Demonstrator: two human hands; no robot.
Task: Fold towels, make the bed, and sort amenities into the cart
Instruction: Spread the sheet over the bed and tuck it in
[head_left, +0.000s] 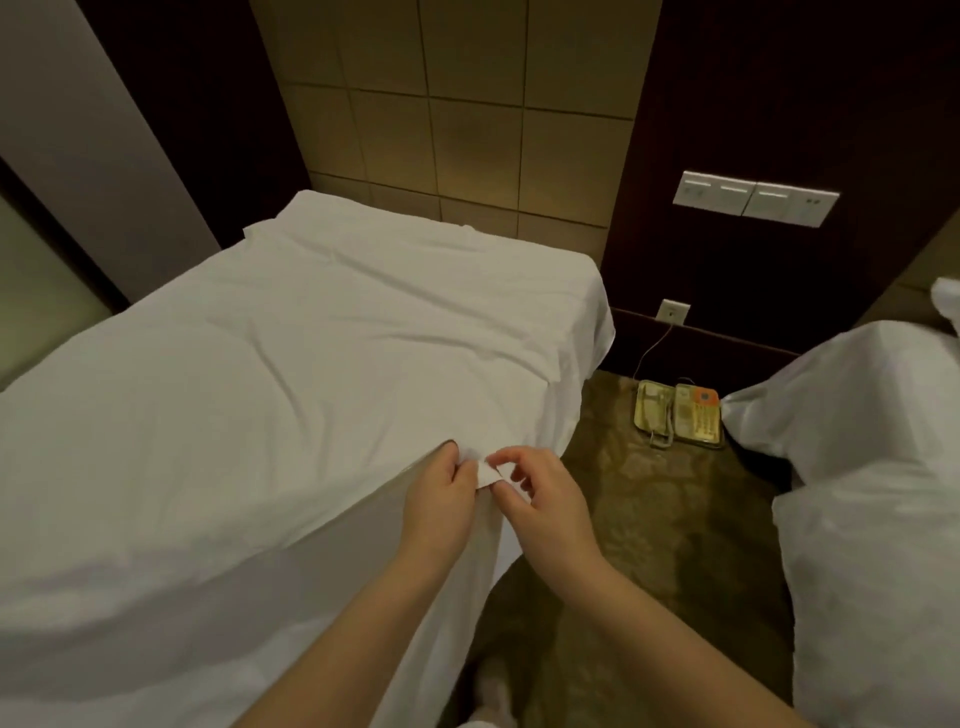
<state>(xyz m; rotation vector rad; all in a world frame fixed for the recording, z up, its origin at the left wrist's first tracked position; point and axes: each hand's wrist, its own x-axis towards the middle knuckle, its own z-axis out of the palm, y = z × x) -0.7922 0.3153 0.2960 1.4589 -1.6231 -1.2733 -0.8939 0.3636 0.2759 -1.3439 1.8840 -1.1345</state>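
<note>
A white sheet (270, 374) covers the bed that fills the left half of the head view, with soft creases across it and its right side hanging toward the floor. At the bed's right edge my left hand (441, 499) grips the sheet's hem, fingers curled round a small bunch of cloth. My right hand (545, 499) is just beside it and pinches the same bunch of sheet between thumb and fingertips. Both forearms reach up from the bottom of the view.
A second bed with white bedding (872, 499) stands at the right. Between the beds runs a narrow strip of patterned carpet (634, 545). A telephone (678, 413) lies on the floor by the dark wall panel, wired to a socket (673, 312). Light switches (756, 198) sit above.
</note>
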